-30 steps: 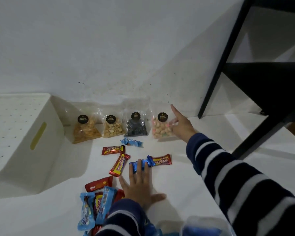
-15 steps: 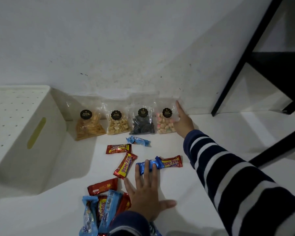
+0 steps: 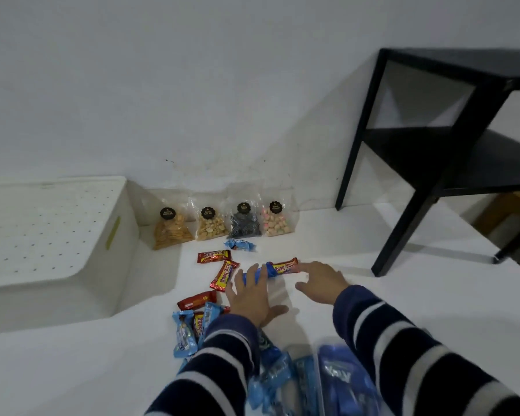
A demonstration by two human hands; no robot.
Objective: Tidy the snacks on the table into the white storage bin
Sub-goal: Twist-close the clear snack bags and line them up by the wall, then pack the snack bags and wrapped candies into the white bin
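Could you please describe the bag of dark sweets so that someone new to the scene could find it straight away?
Start at the white storage bin on the left; to its right, four clear bags lean in a row along the wall. The bag of dark sweets is third from the bin, the only one with black coiled contents, between the pale nuts and the pink-and-white candies.

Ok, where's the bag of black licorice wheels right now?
The licorice bag leans against the back wall in the head view, third from the left in the row of four clear bags, between the peanut bag and the pink candy bag.
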